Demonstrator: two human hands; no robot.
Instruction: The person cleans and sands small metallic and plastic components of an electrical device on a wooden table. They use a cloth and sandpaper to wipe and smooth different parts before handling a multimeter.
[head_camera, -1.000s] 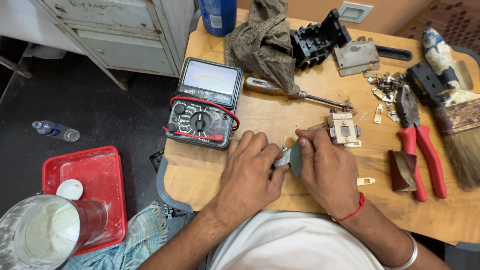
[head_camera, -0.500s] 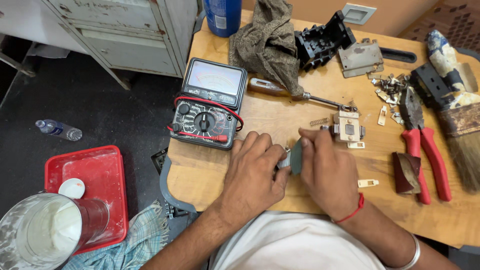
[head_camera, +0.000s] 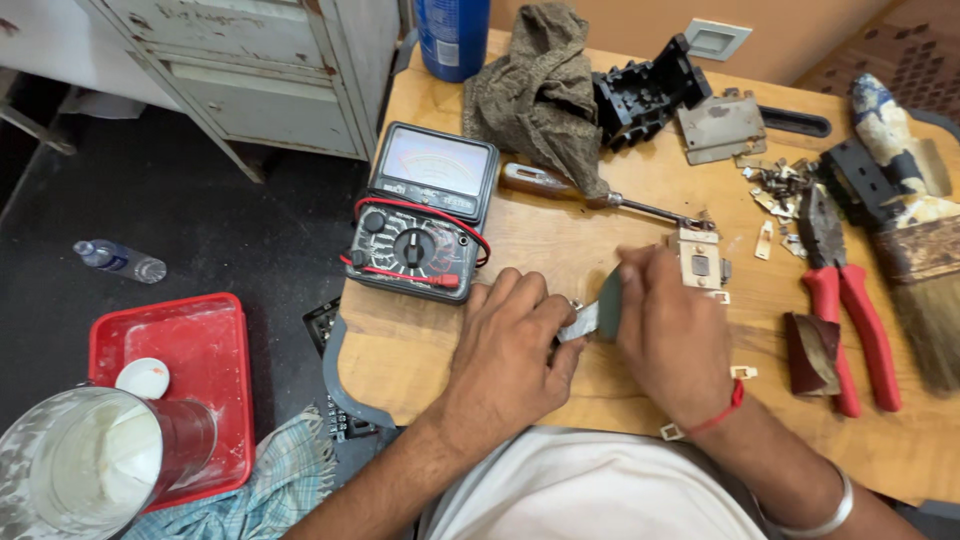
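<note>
Wooden surface (head_camera: 420, 350) carries the work, and both hands meet near its middle. The left hand (head_camera: 505, 365) has its fingers pinched shut on a small metal strip (head_camera: 578, 322), holding it just above the wood. The right hand (head_camera: 672, 335) closes its fingers on a dark green pad (head_camera: 608, 304), which touches the strip's right end; the hand is blurred. A red thread (head_camera: 722, 418) circles the right wrist, and a silver bangle (head_camera: 815, 518) sits further up that arm.

Just beside the right hand's far side lies a small switch part (head_camera: 698, 264). A multimeter (head_camera: 422, 228) with red leads rests near the left hand, towards the surface's left edge. Beyond it a screwdriver (head_camera: 600, 198) lies partly under a grey rag (head_camera: 540, 92). Red pliers (head_camera: 842, 300) and a paintbrush (head_camera: 915, 250) lie well to the right, with a folded brown sandpaper (head_camera: 810, 352) touching the pliers' handle. On the floor to the left are a red tray (head_camera: 180, 350) and a plastic jug (head_camera: 90, 465).
</note>
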